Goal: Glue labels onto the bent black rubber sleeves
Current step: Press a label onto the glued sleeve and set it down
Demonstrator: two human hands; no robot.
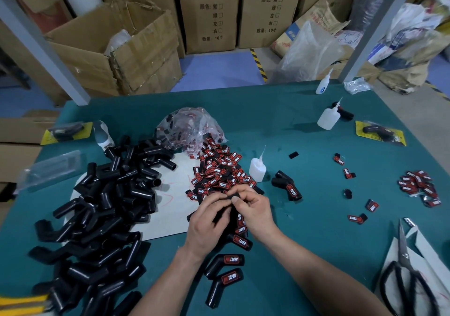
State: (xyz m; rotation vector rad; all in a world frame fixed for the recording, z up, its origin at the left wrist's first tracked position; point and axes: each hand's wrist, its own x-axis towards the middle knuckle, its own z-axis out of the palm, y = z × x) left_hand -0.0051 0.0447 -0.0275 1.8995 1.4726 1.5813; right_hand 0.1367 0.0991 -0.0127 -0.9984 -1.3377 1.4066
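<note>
Mid-frame, the left hand (209, 220) and right hand (255, 211) meet, fingers curled, pinching one bent black sleeve (234, 196), apparently pressing a label down. Finished sleeves (227, 262) lie just below, the label heap (219, 172) above. Next, probably: lay it with those and take a bare one from the pile (102, 206) at left.

Bent black sleeves (104, 208) heaped left, red-and-black labels (219, 172) piled beside them.
</note>
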